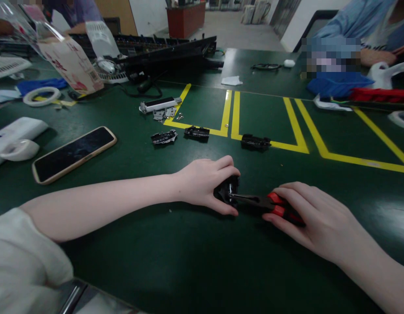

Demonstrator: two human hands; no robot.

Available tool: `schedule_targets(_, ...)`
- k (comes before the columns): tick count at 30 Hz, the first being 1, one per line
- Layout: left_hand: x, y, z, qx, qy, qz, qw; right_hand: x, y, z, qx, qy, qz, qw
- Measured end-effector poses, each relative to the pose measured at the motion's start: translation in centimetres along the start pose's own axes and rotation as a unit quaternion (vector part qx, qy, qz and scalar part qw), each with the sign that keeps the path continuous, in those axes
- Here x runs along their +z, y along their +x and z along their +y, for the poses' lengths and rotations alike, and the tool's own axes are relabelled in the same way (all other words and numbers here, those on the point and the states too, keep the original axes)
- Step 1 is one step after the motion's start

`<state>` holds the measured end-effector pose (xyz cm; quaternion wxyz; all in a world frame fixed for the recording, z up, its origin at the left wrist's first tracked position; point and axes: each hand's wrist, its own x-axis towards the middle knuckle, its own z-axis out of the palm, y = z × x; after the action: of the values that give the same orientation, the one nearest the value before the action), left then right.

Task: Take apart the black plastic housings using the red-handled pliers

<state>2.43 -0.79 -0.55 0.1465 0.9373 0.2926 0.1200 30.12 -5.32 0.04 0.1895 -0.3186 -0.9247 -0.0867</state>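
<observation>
My left hand (210, 183) is closed round a small black plastic part (225, 190), holding it against the green table between thumb and fingers. Red-handled pliers (276, 205) are gripped in my right hand (314, 218). Their long thin jaws reach left to the black part and meet its right side; whether they pinch anything there is too small to tell. Three similar black parts lie beyond my hands: one at the left (164, 137), another beside it (197, 132), and a third farther right (256, 141).
A phone (74, 153) and a white device (17, 137) lie left of my forearm. Yellow tape (267, 144) marks boxes on the green table (175, 266). Metal pieces (164, 114) sit near a long black assembly (172, 56). A person's blue sleeve (339, 30) shows at far right.
</observation>
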Motion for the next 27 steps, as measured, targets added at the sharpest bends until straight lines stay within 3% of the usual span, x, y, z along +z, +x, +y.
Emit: schedule_targets(27,-0.30,0.05,0.07,-0.001,-0.005,-0.012,1.000,-0.10,0.04,0.17,-0.014,-0.032,-0.021,0.999)
